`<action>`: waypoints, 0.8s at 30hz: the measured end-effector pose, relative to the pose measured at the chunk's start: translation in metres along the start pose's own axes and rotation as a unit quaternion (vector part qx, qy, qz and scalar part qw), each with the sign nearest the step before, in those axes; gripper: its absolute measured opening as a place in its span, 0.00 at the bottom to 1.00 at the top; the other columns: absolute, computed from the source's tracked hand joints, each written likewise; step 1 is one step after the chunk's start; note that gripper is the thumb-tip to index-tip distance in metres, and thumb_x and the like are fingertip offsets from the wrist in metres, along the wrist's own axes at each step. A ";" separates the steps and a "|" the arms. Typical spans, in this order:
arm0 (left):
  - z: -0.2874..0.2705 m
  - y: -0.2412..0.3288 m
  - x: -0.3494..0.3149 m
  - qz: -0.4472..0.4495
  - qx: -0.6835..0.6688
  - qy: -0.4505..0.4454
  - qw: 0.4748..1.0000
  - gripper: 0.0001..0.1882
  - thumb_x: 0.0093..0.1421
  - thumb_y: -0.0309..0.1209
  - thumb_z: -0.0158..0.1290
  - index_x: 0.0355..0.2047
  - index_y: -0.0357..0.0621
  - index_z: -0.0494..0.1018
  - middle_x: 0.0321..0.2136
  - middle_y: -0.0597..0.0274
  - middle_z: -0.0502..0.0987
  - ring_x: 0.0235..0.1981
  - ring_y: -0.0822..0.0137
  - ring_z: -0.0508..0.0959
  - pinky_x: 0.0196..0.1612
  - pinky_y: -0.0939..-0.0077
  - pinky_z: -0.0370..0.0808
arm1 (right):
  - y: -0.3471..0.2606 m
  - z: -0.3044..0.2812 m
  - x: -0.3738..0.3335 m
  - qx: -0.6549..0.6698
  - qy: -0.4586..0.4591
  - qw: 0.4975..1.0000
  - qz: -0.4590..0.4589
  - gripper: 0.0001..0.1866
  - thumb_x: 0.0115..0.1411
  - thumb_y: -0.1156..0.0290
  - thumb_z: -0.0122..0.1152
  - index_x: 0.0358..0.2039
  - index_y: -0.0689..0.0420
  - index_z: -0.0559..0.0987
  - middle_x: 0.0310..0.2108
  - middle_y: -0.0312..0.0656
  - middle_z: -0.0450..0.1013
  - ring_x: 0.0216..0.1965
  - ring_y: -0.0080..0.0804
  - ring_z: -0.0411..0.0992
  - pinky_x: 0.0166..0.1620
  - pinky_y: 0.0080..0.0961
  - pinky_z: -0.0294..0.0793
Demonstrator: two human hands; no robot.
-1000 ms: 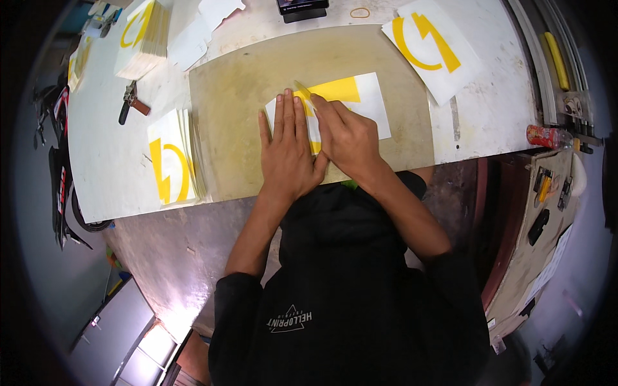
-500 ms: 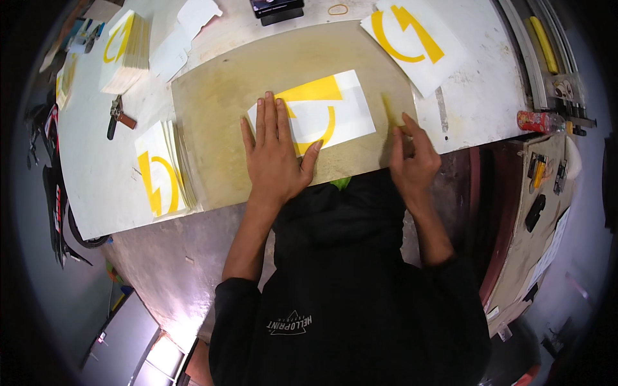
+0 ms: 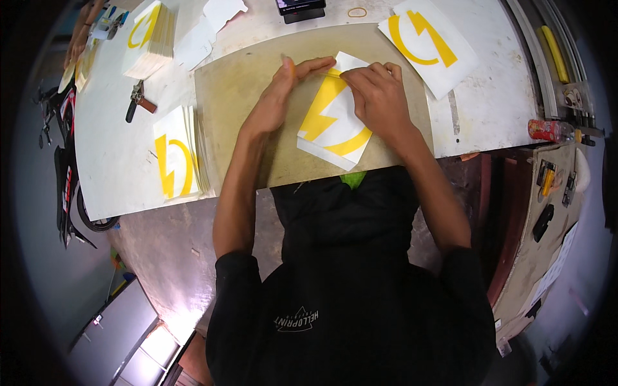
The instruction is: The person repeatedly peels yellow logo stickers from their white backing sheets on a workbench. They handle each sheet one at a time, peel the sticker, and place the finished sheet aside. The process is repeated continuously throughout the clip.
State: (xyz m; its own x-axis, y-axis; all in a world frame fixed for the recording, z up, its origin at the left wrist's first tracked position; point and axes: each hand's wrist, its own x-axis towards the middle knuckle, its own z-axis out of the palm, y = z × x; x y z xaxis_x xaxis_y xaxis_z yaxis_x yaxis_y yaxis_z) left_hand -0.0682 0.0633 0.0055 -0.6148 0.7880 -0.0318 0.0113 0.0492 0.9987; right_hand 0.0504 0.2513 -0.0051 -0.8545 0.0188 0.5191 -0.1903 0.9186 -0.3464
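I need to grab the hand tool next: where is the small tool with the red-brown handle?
In the head view, the small tool with the red-brown handle lies on the white table's left part, between two stacks of yellow-printed white sheets, left of the tan cutting mat.

Two sticker stacks (image 3: 177, 157) (image 3: 149, 38), two loose sticker sheets (image 3: 335, 119) (image 3: 428, 45)
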 end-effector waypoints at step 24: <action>0.047 0.000 -0.064 0.114 0.528 0.067 0.839 0.31 0.59 0.47 0.66 0.61 0.49 0.77 0.62 0.45 0.69 0.66 0.46 0.66 0.72 0.39 0.53 | -0.063 -0.067 -0.133 0.063 -0.071 0.995 -0.030 0.19 0.47 0.78 0.69 0.43 0.53 0.86 0.45 0.35 0.80 0.46 0.36 0.76 0.58 0.50 0.65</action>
State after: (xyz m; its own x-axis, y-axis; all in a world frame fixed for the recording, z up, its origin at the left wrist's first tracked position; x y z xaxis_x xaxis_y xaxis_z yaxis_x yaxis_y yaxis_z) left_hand 0.0083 0.0417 0.0054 -0.5841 0.7784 0.2301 0.7893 0.4785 0.3848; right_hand 0.2082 0.2171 0.0001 -0.8974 -0.0988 0.4301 -0.2948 0.8595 -0.4175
